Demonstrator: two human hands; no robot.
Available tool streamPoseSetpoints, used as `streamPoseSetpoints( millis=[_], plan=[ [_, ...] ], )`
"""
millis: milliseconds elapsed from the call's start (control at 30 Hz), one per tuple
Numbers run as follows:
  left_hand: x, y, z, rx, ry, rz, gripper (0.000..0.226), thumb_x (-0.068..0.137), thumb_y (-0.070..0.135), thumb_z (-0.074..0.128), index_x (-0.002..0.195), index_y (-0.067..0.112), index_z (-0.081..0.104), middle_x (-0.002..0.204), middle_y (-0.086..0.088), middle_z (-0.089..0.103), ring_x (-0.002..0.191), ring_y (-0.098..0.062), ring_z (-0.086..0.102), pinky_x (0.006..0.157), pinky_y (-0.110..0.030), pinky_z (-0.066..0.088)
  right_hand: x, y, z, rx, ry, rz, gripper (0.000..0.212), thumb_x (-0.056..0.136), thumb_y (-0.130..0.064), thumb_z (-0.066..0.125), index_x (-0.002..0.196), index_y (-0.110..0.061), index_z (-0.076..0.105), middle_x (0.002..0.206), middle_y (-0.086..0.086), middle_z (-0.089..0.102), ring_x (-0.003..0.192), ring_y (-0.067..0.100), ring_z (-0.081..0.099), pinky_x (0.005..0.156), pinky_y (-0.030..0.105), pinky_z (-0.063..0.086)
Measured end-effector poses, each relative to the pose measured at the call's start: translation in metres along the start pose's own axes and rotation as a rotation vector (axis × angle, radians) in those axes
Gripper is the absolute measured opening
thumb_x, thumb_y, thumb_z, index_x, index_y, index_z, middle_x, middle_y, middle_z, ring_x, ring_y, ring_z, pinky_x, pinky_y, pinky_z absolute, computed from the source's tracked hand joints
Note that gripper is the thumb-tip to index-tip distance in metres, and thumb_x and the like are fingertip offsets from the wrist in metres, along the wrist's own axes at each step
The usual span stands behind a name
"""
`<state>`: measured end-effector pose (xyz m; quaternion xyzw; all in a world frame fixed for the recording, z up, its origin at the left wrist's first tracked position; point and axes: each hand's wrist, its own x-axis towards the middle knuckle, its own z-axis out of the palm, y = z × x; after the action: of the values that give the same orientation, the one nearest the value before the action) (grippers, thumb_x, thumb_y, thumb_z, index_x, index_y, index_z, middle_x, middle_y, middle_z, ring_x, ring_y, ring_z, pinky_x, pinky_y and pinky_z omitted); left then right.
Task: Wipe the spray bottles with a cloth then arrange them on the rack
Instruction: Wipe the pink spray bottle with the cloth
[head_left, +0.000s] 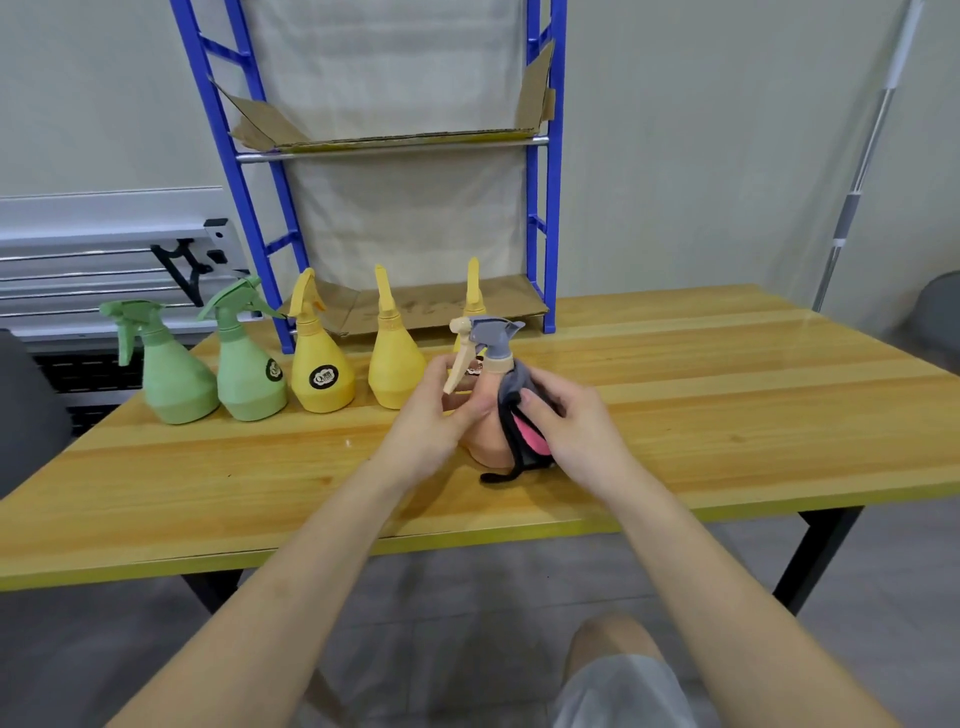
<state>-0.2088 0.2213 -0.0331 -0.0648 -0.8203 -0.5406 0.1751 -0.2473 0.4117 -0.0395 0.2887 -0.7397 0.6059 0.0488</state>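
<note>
Spray bottles stand on a wooden table (727, 364), seen from the head camera looking forward and down. Peach spray bottle (485, 441) with a grey trigger head stands upright on the tabletop near the middle, between the two hands. Left hand (431, 421): fingers curled round the left side of the bottle's body below the trigger lever, holding it steady. Right hand (576, 415): fingers bent over a grey cloth (519, 415) with a pink inner face and dark edging, pressing it against the right shoulder of the bottle; a dark strand of the cloth trails onto the table just beside the bottle's base. Behind and to the left, a row of bottles stands along the far part of the table: two green spray bottles, the outer one (176, 379) at the table's left corner and the inner one (249, 374) just beside it, then two yellow spray bottles (319, 374) and (395, 369), and a third yellow bottle (472, 291) mostly hidden behind the peach one, only its nozzle tip plainly visible. Blue metal rack (540, 208) rises at the far edge against the wall, its shelves lined with flattened cardboard (395, 140). A pale pole (857, 182) leans on the wall at right.
</note>
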Motion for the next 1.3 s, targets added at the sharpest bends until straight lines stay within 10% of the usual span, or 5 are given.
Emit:
streamPoseSetpoints(
  millis=[233, 600, 733, 1000, 1300],
  plan=[
    [-0.003, -0.008, 0.001, 0.072, 0.020, -0.005, 0.035, 0.103, 0.028, 0.061, 0.137, 0.023, 0.057, 0.132, 0.003, 0.063, 0.124, -0.006, 0.057, 0.109, -0.036, 0.047, -0.013, 0.020, -0.013, -0.186, -0.021, 0.070, 0.029, 0.104, -0.015, 0.062, 0.128, -0.025, 0.075, 0.116, -0.014, 0.077, 0.115, 0.007, 0.069, 0.108, 0.041, 0.052],
    [-0.007, -0.010, 0.011, 0.149, 0.024, 0.005, 0.047, 0.105, 0.031, 0.057, 0.151, 0.025, 0.048, 0.138, 0.000, 0.047, 0.116, 0.003, 0.054, 0.094, -0.003, 0.040, 0.004, -0.016, 0.006, 0.034, 0.072, -0.032, 0.024, 0.108, -0.016, 0.054, 0.115, -0.025, 0.075, 0.103, -0.007, 0.078, 0.099, 0.011, 0.070, 0.089, 0.034, 0.056],
    [-0.006, -0.005, 0.006, 0.177, -0.017, 0.005, 0.047, 0.106, 0.028, 0.053, 0.153, 0.027, 0.044, 0.134, 0.004, 0.049, 0.115, 0.007, 0.051, 0.104, -0.020, 0.041, -0.002, -0.003, 0.001, -0.008, 0.008, -0.017, 0.033, 0.109, -0.020, 0.054, 0.136, -0.030, 0.068, 0.122, -0.015, 0.075, 0.117, 0.005, 0.067, 0.101, 0.030, 0.054],
    [-0.010, -0.005, 0.006, 0.023, 0.044, -0.064, 0.025, 0.107, 0.036, 0.048, 0.131, 0.028, 0.053, 0.116, 0.010, 0.066, 0.102, 0.006, 0.062, 0.080, -0.010, 0.047, -0.019, 0.022, -0.007, -0.344, -0.032, 0.102, 0.041, 0.101, -0.028, 0.065, 0.142, -0.031, 0.065, 0.122, -0.013, 0.076, 0.116, 0.014, 0.068, 0.103, 0.039, 0.054],
    [-0.005, -0.005, 0.005, 0.156, -0.002, 0.001, 0.045, 0.103, 0.043, 0.055, 0.143, 0.023, 0.054, 0.130, 0.007, 0.065, 0.118, -0.007, 0.060, 0.104, -0.036, 0.052, -0.001, -0.016, 0.009, 0.021, 0.070, -0.002, 0.028, 0.108, -0.020, 0.056, 0.125, -0.031, 0.074, 0.107, -0.013, 0.078, 0.104, 0.009, 0.072, 0.090, 0.034, 0.059]
  ],
)
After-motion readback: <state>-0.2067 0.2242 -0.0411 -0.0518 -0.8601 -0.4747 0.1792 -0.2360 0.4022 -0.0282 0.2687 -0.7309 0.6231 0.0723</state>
